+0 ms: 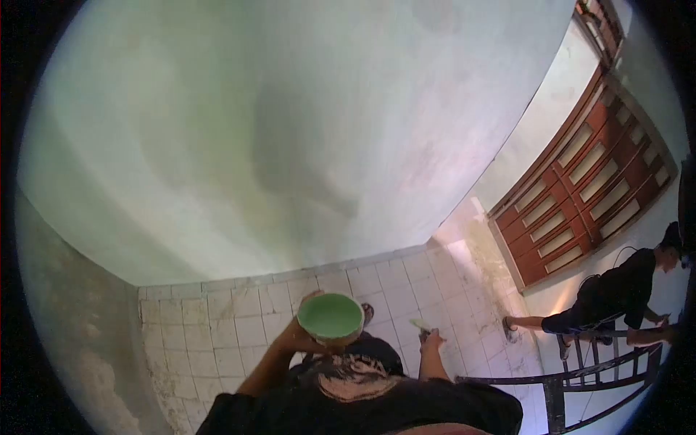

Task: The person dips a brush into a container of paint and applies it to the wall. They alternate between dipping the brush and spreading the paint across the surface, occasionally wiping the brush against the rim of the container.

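Observation:
My left hand [303, 335] holds a round bowl [331, 318] filled with pale green paint, gripping it from the left side by the rim. My right hand [432, 339] is lower right of the bowl and grips a small flat tool [420, 325] with a pale end; it looks like a brush or scraper. Both hands hang in front of my dark shirt, above a white tiled floor [239, 326]. A large pale green wall [290, 130] fills most of the view ahead.
Another person [616, 297] in dark clothes sits at the right behind a dark metal railing [580, 370]. A brown wooden door [587, 181] with pale panels stands at the right. A worn grey wall [80, 319] runs along the left.

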Demonstrator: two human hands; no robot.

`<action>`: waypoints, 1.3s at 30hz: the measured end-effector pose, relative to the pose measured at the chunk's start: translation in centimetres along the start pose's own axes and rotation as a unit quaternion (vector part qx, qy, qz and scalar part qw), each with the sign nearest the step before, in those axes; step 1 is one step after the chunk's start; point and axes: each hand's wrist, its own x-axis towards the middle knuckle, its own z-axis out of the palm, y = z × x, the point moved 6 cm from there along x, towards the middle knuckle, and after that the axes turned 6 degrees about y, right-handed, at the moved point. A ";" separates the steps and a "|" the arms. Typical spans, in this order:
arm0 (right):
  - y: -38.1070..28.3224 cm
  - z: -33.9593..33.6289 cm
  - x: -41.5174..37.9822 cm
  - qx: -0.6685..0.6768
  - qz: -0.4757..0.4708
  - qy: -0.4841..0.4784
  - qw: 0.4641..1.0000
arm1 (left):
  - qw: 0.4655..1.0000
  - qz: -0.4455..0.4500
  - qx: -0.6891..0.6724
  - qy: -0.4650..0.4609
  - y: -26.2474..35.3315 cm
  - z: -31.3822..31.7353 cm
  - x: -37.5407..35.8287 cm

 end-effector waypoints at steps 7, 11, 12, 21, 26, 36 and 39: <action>-0.7 1.4 -12.3 0.041 0.011 -0.098 0.994 | 0.972 -0.091 -0.192 0.103 6.9 1.3 -5.5; -2.2 3.1 -16.4 0.010 0.002 -0.163 0.987 | 0.975 -0.088 -0.185 0.091 8.4 2.0 -6.9; -2.8 3.5 -17.4 0.009 0.000 -0.169 0.986 | 0.975 -0.082 -0.185 0.093 9.2 2.3 -7.0; -5.2 5.8 -21.6 -0.016 0.036 -0.311 0.950 | 0.971 -0.094 -0.195 0.098 9.4 6.2 -6.7; -6.4 4.7 -21.5 -0.081 0.056 -0.304 0.948 | 0.980 -0.071 -0.165 0.082 10.3 8.9 -4.4; -7.2 10.5 -19.9 -0.092 0.041 -0.346 0.933 | 0.966 -0.091 -0.215 0.114 7.5 10.2 -2.1; -11.5 19.4 -24.8 0.017 0.033 -0.388 0.921 | 0.966 -0.071 -0.219 0.119 5.7 7.8 -0.9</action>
